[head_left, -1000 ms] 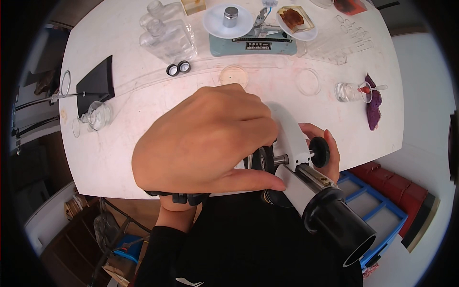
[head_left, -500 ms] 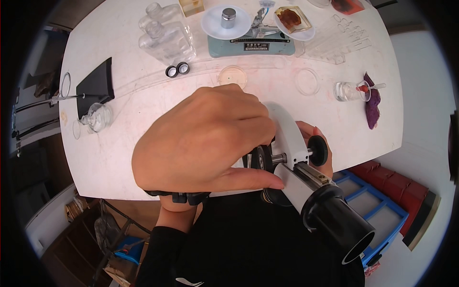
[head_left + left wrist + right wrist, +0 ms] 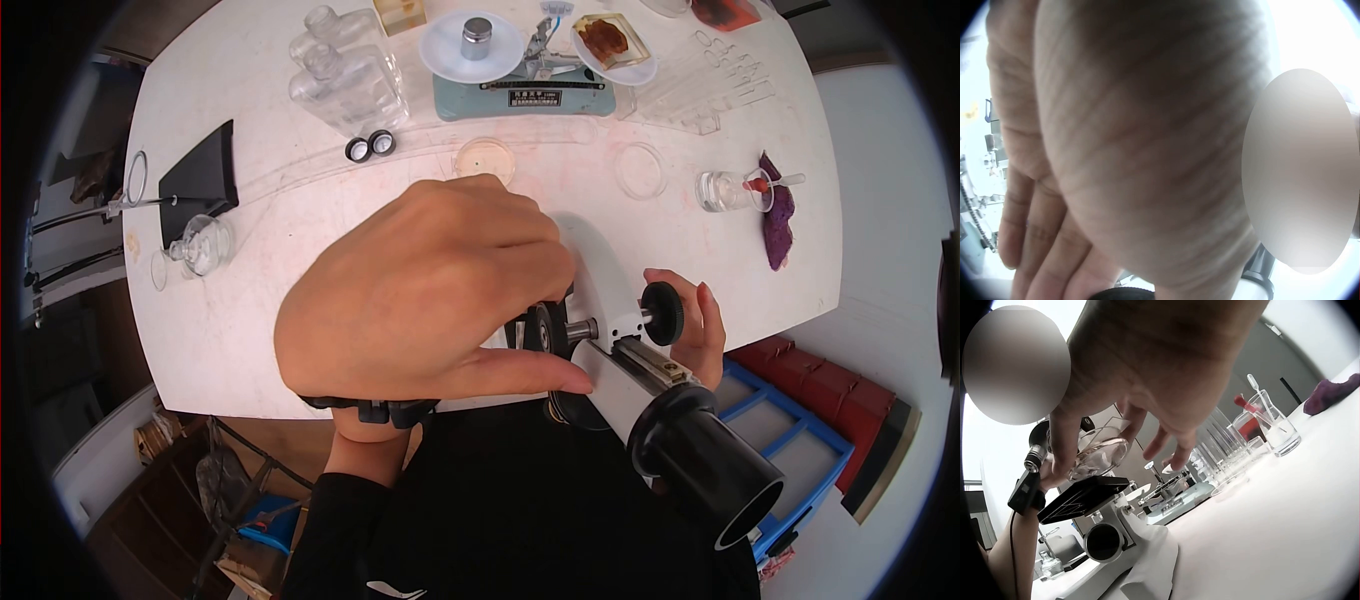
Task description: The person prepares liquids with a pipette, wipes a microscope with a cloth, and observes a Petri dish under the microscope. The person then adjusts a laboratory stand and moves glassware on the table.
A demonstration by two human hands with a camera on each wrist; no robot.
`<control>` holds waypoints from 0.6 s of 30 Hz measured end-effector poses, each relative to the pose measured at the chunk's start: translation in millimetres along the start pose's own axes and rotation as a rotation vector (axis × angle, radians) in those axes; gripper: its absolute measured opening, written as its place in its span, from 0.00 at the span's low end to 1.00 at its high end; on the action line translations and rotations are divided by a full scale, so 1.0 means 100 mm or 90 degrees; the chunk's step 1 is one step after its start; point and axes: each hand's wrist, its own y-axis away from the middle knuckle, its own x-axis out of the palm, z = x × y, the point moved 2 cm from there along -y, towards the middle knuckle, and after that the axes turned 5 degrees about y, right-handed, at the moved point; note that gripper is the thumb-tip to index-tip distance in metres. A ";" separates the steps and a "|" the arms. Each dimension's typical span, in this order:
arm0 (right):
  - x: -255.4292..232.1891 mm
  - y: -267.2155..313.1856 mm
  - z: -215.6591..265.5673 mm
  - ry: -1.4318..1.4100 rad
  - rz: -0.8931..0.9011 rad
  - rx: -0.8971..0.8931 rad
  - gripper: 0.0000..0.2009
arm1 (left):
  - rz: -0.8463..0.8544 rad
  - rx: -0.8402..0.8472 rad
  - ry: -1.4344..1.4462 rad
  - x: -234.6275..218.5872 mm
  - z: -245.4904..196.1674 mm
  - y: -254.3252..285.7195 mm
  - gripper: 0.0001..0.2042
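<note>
The microscope (image 3: 596,262) stands on the near desk (image 3: 220,330), its tube (image 3: 612,392) slanting nearward, presumably for easy viewing. Left hand (image 3: 430,290) overlaps it, grip hidden; right hand (image 3: 706,338), loosely spread, sits beside the right knob (image 3: 663,313).

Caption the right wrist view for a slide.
Right hand around a clear dish, over the black stage of a microscope.
</note>
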 end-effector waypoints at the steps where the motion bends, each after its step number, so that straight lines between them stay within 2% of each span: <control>1: -0.01 -0.01 0.00 0.026 -0.019 -0.074 0.57 | 0.000 -0.003 0.001 0.00 0.00 0.00 0.21; 2: -0.02 -0.02 0.01 0.051 -0.039 -0.148 0.58 | 0.000 -0.003 0.000 0.00 0.00 0.00 0.21; 9: -0.20 -0.12 -0.05 0.098 -0.111 -0.218 0.57 | 0.009 -0.002 -0.001 -0.01 0.00 0.00 0.22; 15: -0.14 -0.39 -0.16 0.093 -0.201 -0.165 0.54 | 0.015 -0.009 -0.006 -0.01 -0.01 0.00 0.22; 18: -0.09 -0.57 -0.24 0.111 -0.205 -0.151 0.52 | 0.017 -0.012 -0.010 -0.01 -0.02 0.00 0.21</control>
